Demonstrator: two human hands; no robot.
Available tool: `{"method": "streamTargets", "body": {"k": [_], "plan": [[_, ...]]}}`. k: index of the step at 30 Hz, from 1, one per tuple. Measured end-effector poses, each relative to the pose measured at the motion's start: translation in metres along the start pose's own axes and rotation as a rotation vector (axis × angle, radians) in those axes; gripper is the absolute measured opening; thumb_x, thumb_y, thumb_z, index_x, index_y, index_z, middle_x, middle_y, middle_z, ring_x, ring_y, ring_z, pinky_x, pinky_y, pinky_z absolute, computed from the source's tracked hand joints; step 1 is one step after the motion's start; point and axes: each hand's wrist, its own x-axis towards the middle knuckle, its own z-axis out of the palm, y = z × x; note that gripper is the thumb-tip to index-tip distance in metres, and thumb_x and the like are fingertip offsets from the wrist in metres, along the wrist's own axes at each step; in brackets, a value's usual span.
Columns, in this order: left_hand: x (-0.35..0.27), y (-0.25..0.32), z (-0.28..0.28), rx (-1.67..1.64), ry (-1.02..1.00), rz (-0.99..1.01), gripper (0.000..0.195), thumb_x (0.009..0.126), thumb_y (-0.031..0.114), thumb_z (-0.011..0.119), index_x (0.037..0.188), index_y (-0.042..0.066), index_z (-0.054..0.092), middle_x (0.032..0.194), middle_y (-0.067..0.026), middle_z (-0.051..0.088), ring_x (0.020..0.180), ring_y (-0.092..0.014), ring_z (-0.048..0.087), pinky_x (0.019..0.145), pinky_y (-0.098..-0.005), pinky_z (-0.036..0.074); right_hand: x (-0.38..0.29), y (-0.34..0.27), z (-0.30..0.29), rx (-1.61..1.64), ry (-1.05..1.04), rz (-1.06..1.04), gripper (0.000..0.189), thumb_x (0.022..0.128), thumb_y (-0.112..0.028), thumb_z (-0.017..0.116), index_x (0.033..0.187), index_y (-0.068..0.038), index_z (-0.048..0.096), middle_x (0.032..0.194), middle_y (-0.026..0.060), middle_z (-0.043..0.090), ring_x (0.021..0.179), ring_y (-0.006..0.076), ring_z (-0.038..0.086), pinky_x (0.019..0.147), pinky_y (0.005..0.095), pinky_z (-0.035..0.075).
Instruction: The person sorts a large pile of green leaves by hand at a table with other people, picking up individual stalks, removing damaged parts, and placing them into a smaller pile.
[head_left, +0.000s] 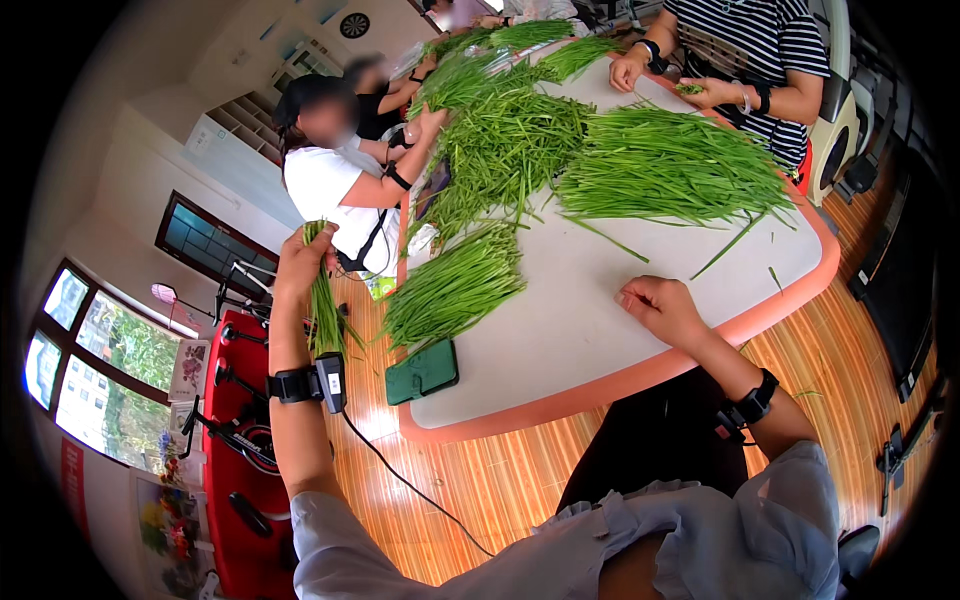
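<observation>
Raised at the left, off the table's edge, my left hand (300, 262) grips a bunch of green chive stalks (324, 319); the stalks hang down beside the wrist. My right hand (664, 306) is curled at the table's near right part, with nothing visible in its fingers. A neat pile of cut chives (457, 285) lies on the white tabletop (555, 322) between my hands. Beyond my right hand spreads a larger pile of long chives (675, 169). A looser heap (517, 135) lies farther back.
A green phone case (422, 373) lies at the near left corner. A person in white (337, 180) sits along the left side; a person in stripes (750, 67) is across at the right, holding a small bunch (688, 88). A cable (412, 476) runs from my left wrist device (330, 382).
</observation>
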Motion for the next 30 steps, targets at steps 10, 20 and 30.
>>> {"method": "streamTargets", "body": {"k": [10, 20, 30], "plan": [[0.026, -0.073, 0.168, 0.506, -0.066, 0.284, 0.03, 0.08, 0.024, 0.059, 0.096, -0.001, 0.057, 0.083, -0.0248, 0.058, 0.079, -0.038, 0.056, 0.068, -0.0397, 0.044, 0.002, 0.006, -0.003, -0.054, -0.008, -0.07, 0.016, 0.081, -0.019, 0.055, 0.079, -0.004, 0.058, 0.071, 0.0097, 0.058, 0.063, 0.0267, 0.055, 0.058, 0.0341, 0.044], [0.021, -0.079, 0.185, 0.522, 0.064, 0.505, 0.022, 0.077, 0.016, 0.061, 0.092, -0.001, 0.058, 0.085, -0.0194, 0.057, 0.08, -0.036, 0.054, 0.071, -0.041, 0.044, 0.002, 0.001, -0.002, -0.086, 0.001, -0.116, 0.014, 0.08, -0.018, 0.055, 0.078, -0.005, 0.058, 0.071, 0.0093, 0.058, 0.064, 0.0275, 0.054, 0.058, 0.0345, 0.044], [0.013, -0.085, 0.195, 0.481, 0.034, 0.446, 0.036, 0.075, 0.031, 0.065, 0.094, 0.001, 0.058, 0.089, -0.0176, 0.056, 0.081, -0.032, 0.055, 0.07, -0.0363, 0.044, 0.001, 0.002, 0.003, -0.06, 0.014, -0.155, 0.013, 0.08, -0.018, 0.055, 0.078, -0.005, 0.058, 0.071, 0.0094, 0.057, 0.063, 0.0277, 0.054, 0.058, 0.035, 0.044]]}}
